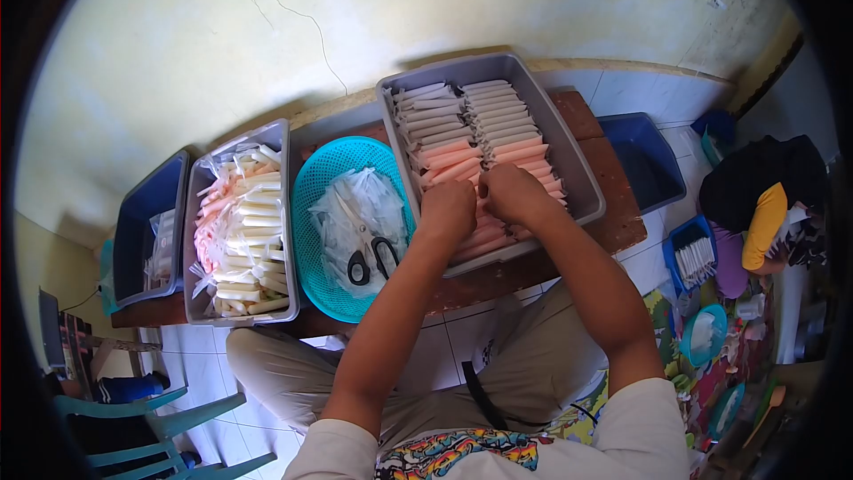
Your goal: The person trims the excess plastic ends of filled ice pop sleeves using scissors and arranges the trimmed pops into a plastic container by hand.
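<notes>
Both my hands are over a grey tray (591, 191) packed with rows of slim plastic-wrapped sticks, pale ones (502, 111) at the far end and pink ones (449, 160) nearer me. My left hand (449, 211) is closed, with its fingertips turned down among the pink sticks. Close beside it, my right hand (517, 194) is curled in a pinch near the middle line between the two columns. The backs of my hands hide whatever is between the fingers. Left of the tray, scissors (362, 236) with black handles lie on clear plastic wrappers (333, 253) in a turquoise basket (306, 187).
A grey bin (286, 213) of loose pink and cream sticks and a dark blue bin (133, 213) stand further left on the wooden bench (613, 187). Right of it are another blue bin (644, 160) and a seated person (755, 204). A green chair (169, 427) is lower left.
</notes>
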A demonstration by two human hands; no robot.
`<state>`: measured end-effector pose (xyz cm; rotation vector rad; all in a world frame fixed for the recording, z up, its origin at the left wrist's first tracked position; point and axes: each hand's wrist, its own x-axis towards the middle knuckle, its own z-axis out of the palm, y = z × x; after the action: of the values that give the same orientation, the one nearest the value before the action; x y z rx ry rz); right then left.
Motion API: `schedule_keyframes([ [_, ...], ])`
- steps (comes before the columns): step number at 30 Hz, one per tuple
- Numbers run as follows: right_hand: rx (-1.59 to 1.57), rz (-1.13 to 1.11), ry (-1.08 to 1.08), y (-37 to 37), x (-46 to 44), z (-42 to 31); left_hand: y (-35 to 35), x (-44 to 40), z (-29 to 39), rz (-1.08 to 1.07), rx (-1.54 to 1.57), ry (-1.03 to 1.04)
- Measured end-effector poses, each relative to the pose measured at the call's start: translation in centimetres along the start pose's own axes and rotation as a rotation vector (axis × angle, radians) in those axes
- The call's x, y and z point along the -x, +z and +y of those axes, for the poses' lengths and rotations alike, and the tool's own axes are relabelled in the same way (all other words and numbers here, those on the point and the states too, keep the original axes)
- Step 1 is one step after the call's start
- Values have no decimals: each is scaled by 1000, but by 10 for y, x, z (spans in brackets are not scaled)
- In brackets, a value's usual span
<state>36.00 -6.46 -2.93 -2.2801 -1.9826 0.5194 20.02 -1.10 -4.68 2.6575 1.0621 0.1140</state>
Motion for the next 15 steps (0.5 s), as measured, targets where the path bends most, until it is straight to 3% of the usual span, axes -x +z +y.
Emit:
schedule_keyframes([
  [13,-128,-42,-103,5,-1,13,-10,2,7,17,46,19],
  [15,-42,77,-205,1,0,15,-8,0,6,22,57,27],
])
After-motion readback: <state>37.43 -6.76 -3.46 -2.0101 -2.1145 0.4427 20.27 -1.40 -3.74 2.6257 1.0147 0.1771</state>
